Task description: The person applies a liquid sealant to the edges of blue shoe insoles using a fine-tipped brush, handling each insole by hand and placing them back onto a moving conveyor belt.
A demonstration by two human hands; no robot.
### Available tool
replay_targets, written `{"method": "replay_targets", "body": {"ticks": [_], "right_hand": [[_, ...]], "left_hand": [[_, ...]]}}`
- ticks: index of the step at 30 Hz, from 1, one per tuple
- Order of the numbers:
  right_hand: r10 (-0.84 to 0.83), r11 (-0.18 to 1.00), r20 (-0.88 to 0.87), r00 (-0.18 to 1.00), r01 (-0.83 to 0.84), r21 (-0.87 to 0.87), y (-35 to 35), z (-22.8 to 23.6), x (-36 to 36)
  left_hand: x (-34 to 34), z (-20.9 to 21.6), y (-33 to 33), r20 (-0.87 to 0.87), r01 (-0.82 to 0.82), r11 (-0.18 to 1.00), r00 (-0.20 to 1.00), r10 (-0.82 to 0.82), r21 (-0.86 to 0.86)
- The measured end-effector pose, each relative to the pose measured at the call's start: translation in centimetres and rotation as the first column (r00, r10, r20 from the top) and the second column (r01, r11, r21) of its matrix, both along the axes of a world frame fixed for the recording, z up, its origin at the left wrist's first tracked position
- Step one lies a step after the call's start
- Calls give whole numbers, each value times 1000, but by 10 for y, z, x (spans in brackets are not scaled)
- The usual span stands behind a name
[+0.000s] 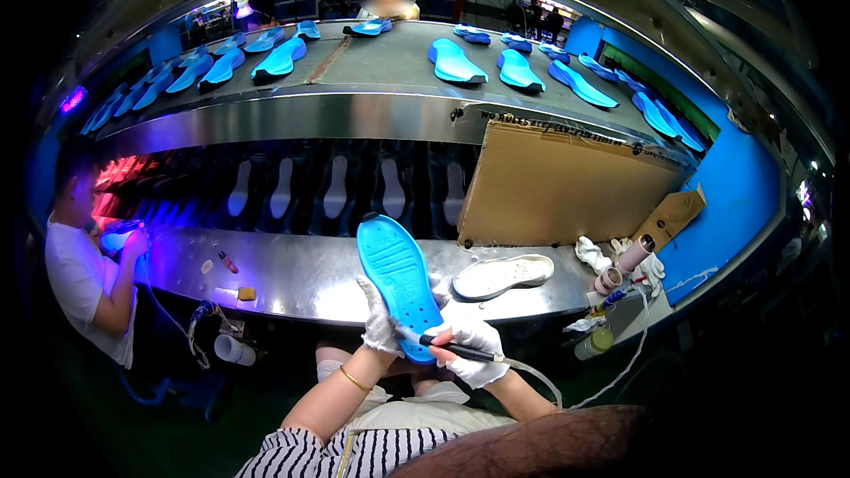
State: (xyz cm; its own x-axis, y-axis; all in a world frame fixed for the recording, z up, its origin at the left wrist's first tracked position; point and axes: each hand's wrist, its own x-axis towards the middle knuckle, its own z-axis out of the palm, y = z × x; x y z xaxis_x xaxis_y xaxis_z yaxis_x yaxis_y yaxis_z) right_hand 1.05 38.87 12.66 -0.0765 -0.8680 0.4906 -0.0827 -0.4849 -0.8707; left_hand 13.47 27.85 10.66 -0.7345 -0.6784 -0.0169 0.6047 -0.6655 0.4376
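Observation:
A bright blue shoe sole (396, 274) is tilted up in front of me, its toe end pointing away. My left hand (378, 320), in a white glove with bare fingertips, grips the sole along its left edge. In my right hand (475, 345), gloved the same way, is a dark pen-shaped tool (465, 351) with a pale cord or hose trailing from its back end. The tool's tip lies against the sole's near end, close to my left hand. A white shoe sole (505, 276) rests on the metal bench (305, 274) just beyond my right hand.
Several blue soles (518, 71) lie on the raised conveyor belt (372, 62) ahead. Below it hang dark racks (336, 186) with sole-shaped pieces. A cardboard sheet (567, 186) leans at the right, near pink cylinders (634, 253) and gloves. A co-worker (84, 283) sits at the left.

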Motion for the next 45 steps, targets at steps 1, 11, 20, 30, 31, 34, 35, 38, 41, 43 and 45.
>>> {"method": "replay_targets", "body": {"ticks": [1, 11, 20, 30, 31, 34, 35, 38, 41, 43, 45], "right_hand": [[70, 996, 93, 993, -75, 57, 2, 2, 1], [80, 871, 558, 826, -330, 364, -4, -1, -14], [117, 967, -129, 985, -83, 242, -12, 5, -29], [184, 936, -78, 980, -151, 318, -21, 5, -41], [185, 926, -190, 964, -107, 362, -20, 7, -39], [202, 940, -262, 944, -111, 323, -17, 12, -31], [230, 925, -254, 939, -130, 356, -17, 13, -34], [262, 874, -139, 955, -173, 455, -20, 19, -44], [176, 890, -43, 983, -140, 433, -24, 18, -44], [182, 898, -185, 966, -87, 431, -25, 12, -44], [277, 906, 39, 960, -275, 322, -24, 11, -48]], "left_hand": [[-1, 10, -2, -29, -37, 998, 999, 38, 49], [3, 30, -24, -186, -31, 965, 982, -18, -261], [13, 40, -38, 277, 165, 783, 961, 9, -600], [-3, 60, -48, 649, 423, 743, 761, 20, -519], [-8, 59, -50, 678, 435, 757, 735, 15, -487], [-15, 60, -57, 765, 476, 792, 644, -17, -383], [-16, 63, -54, 774, 482, 774, 633, 17, -411], [-18, 65, -52, 779, 496, 745, 625, 52, -447], [-19, 62, -54, 761, 513, 749, 649, -19, -419], [-19, 63, -56, 769, 540, 724, 639, -22, -429], [-19, 68, -54, 775, 566, 731, 627, -81, -382]]}}
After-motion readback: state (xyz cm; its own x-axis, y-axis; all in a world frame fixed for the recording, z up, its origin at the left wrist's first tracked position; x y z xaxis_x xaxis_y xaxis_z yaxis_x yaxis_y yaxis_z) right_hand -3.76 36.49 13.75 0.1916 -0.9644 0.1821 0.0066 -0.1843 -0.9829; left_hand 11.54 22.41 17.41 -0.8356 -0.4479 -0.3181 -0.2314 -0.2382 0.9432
